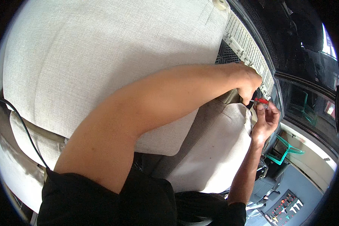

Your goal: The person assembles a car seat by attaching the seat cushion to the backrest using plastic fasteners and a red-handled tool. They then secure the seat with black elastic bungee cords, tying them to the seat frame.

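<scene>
My right hand [266,122] is closed round the red and clear handle of a small screwdriver [261,102]. Its thin metal shaft points left, toward my left hand. My left hand [248,83] reaches across from the left, bent down at the wrist, with its thumb by the screwdriver's tip. The other fingers are curled and mostly hidden, so whatever they grip does not show. Both hands are at the gap between the light grey sofa [113,49] and a white slatted panel [252,45]. A pale cushion [218,150] lies just below and left of the screwdriver.
Dark window glass [305,71] rises beyond the slatted panel. A teal plastic hanger [286,149] is at the right, with its reflection in the glass. Several small tools lie on a dark tray [284,209] at the lower right. A black cable [24,128] runs down the left side.
</scene>
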`<state>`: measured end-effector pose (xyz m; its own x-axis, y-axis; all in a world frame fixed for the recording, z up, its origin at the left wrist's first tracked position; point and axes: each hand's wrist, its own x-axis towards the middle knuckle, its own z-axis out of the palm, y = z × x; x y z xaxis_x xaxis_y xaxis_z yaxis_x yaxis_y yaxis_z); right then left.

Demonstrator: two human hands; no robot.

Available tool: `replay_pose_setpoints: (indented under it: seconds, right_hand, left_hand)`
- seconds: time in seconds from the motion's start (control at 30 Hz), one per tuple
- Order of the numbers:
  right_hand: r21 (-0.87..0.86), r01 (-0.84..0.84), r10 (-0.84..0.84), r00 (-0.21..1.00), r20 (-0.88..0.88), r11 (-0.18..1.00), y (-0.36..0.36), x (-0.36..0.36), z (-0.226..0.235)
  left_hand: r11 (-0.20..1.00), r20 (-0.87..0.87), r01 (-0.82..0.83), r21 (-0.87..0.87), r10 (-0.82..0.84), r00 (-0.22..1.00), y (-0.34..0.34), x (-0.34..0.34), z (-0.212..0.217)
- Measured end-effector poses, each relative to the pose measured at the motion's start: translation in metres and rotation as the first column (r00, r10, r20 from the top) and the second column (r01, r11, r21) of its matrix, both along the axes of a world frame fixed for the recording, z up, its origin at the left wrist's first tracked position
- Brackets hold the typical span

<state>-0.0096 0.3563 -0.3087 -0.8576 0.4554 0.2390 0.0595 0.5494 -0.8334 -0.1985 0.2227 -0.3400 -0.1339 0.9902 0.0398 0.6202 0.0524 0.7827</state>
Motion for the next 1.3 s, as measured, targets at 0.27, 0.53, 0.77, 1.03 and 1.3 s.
replay_pose_setpoints:
  seconds: [0.27, 0.53, 0.77, 1.03, 1.3]
  right_hand:
    - [0.210, -0.117, 0.079, 0.981, 0.178, 0.971, -0.029, 0.003, 0.027]
    - [0.353, -0.051, -0.056, 0.956, 0.288, 0.934, -0.042, -0.011, 0.054]
    - [0.413, -0.231, 0.108, 0.948, 0.301, 0.881, -0.049, -0.022, 0.070]
    - [0.627, -0.125, -0.187, 0.894, 0.407, 0.769, -0.043, -0.023, 0.064]
    - [0.476, -0.288, 0.065, 0.900, 0.431, 0.831, -0.046, -0.015, 0.065]
  left_hand:
    - [0.998, -0.029, 0.057, -0.035, -0.058, 0.998, -0.001, -0.002, -0.002]
    - [0.999, -0.016, 0.038, -0.026, -0.039, 0.999, -0.003, 0.001, 0.002]
    - [0.999, -0.018, 0.013, 0.030, -0.013, 1.000, -0.002, 0.003, -0.002]
    - [1.000, -0.083, 0.003, 0.015, -0.001, 0.997, -0.005, 0.004, 0.003]
    - [1.000, -0.073, 0.023, 0.004, -0.023, 0.997, -0.001, 0.004, -0.001]
